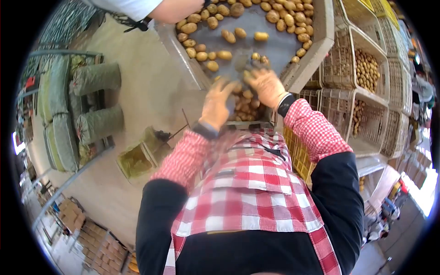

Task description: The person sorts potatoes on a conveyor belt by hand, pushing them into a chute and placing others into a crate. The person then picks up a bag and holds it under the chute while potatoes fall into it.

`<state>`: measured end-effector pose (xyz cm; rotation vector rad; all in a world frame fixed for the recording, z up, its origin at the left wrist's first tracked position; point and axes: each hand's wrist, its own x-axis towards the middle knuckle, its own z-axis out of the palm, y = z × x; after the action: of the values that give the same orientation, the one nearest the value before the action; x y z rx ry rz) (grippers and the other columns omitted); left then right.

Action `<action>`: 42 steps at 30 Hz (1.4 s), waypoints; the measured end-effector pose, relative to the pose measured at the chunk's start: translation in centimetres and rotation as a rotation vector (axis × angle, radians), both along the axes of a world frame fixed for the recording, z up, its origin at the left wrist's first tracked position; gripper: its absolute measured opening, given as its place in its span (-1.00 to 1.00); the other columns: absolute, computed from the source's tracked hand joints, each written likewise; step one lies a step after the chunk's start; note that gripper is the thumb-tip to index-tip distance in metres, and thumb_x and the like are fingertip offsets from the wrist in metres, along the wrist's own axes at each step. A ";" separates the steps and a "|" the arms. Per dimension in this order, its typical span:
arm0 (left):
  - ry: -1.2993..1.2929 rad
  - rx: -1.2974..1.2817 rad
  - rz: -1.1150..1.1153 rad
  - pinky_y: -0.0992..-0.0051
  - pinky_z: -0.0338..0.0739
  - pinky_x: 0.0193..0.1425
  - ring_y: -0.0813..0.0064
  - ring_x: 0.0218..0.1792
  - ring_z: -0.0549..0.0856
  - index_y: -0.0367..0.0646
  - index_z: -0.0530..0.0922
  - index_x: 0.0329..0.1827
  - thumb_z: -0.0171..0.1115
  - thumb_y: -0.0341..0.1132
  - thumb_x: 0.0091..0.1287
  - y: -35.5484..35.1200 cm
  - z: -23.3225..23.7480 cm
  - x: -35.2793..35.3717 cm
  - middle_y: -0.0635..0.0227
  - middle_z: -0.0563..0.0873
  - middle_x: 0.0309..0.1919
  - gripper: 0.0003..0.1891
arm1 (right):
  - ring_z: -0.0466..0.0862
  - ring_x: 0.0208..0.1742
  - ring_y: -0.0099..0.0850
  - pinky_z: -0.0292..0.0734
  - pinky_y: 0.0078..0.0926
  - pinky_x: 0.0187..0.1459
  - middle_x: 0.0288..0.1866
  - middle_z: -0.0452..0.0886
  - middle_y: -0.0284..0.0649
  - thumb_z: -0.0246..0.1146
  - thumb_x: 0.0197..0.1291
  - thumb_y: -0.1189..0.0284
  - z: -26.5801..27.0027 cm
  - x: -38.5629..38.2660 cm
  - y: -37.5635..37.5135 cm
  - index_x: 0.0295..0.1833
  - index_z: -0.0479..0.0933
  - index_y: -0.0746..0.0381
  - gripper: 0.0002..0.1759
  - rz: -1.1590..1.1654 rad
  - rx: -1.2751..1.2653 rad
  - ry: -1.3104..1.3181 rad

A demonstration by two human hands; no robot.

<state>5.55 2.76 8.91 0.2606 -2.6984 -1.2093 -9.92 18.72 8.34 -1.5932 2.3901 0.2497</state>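
Observation:
My left hand (216,104) is over the left side of the sorting table's narrow lower end, its fingers apart and somewhat blurred, beside a pile of potatoes (246,107). On the right side of the same pile, my right hand (266,86) reaches in with its fingertips near a few potatoes; they are smeared by motion, and whether they grip one cannot be made out. Above both hands, the grey table (250,48) bears loose potatoes (228,36) in the middle and many more along its edges.
At the upper left, another person's arm (176,10) reaches over the table's edge. White plastic crates (339,64) with potatoes are stacked on the right. Stuffed sacks (96,79) lie at the left, and an open yellowish container (135,161) stands on the floor.

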 end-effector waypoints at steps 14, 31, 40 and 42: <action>-0.478 0.036 1.231 0.25 0.48 0.49 0.02 0.39 0.60 -0.15 0.60 0.38 0.31 -0.53 0.37 18.3 -10.0 33.1 0.03 0.63 0.34 -0.52 | 0.15 0.74 -0.15 0.04 0.18 0.64 0.77 0.11 -0.21 0.06 0.51 0.26 -7.9 -1.1 -5.6 0.61 0.30 -0.38 -0.40 0.669 0.077 0.094; -1.013 -0.373 1.192 0.12 0.40 0.50 0.16 0.45 0.53 0.02 0.33 0.61 0.28 -0.01 0.38 -10.2 -17.9 40.2 0.13 0.58 0.42 -0.26 | 0.31 0.61 -0.01 0.13 0.17 0.56 0.66 0.27 0.02 0.21 0.37 0.10 -11.3 -1.9 -5.5 0.31 0.63 -0.23 -0.58 0.679 -0.177 0.126; -1.193 -0.273 1.133 0.15 0.67 0.08 0.17 0.09 0.79 -0.09 0.66 -0.01 0.05 -0.33 0.43 -1.1 -20.3 43.7 0.14 0.82 -0.05 -0.77 | 0.20 0.69 -0.05 0.08 0.14 0.59 0.71 0.20 0.00 0.15 0.42 0.06 -11.3 -1.9 -5.2 0.40 0.56 -0.31 -0.54 0.667 -0.042 0.162; -1.198 -0.249 1.132 0.14 0.68 0.05 0.13 0.05 0.80 -0.10 0.66 -0.06 0.06 -0.34 0.42 4.6 -20.6 44.8 0.14 0.82 -0.06 -0.79 | 0.18 0.70 -0.05 0.07 0.13 0.60 0.72 0.19 -0.01 0.14 0.43 0.08 -10.5 -1.5 -5.3 0.43 0.54 -0.33 -0.52 0.654 -0.019 0.153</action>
<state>50.31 7.38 -11.66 2.6269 -2.3904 -0.3019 -11.44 13.46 -2.18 -2.3967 1.8856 0.4808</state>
